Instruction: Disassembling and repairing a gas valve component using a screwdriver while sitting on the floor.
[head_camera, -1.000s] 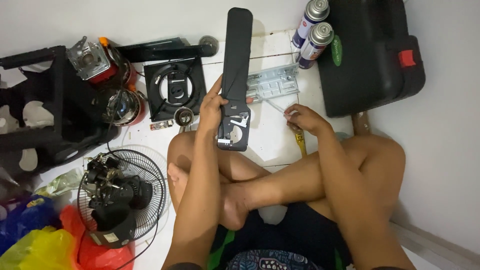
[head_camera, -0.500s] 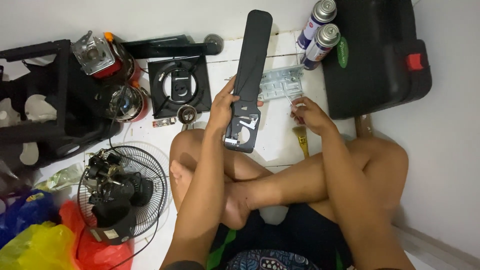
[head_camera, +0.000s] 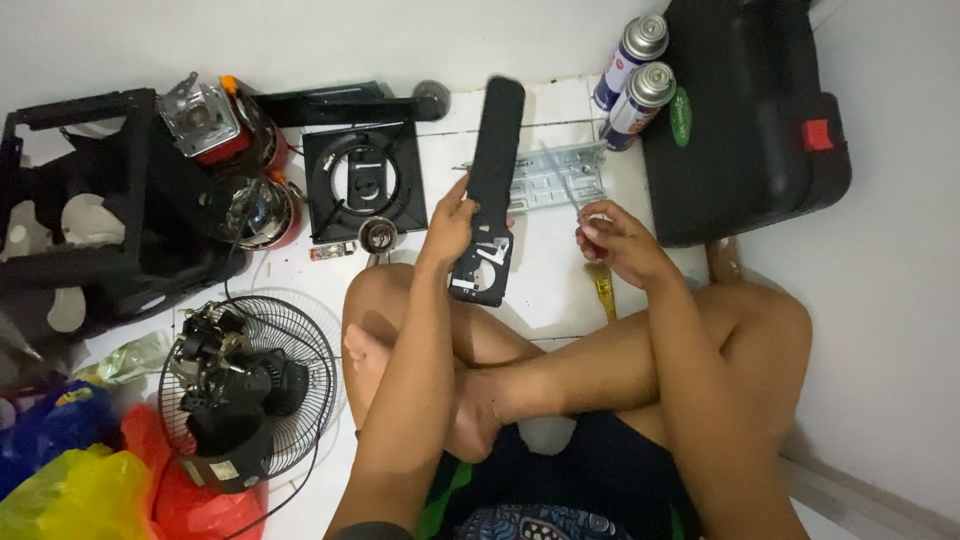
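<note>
I sit cross-legged on a white tiled floor. My left hand (head_camera: 450, 225) grips a long black panel (head_camera: 497, 140) by its left edge, near the lower end, where a metal latch part (head_camera: 480, 270) is fixed. The panel stands tilted above my knee. My right hand (head_camera: 615, 240) is closed on what looks like a small screwdriver (head_camera: 583, 205) with a red handle. Its thin shaft points up towards a silver metal plate (head_camera: 545, 178) lying flat behind the panel.
Two gas cans (head_camera: 638, 75) and a black case (head_camera: 750, 110) are at the back right. A yellow brush (head_camera: 603, 292) lies by my right knee. A black square burner plate (head_camera: 365, 180), stove parts (head_camera: 215, 125), a black frame (head_camera: 80, 190), a dismantled fan (head_camera: 250, 380) and plastic bags (head_camera: 70, 490) crowd the left.
My right hand has lifted off the floor near the yellow brush and now holds the thin tool up. My left hand still holds the panel, tilted slightly more to the right.
</note>
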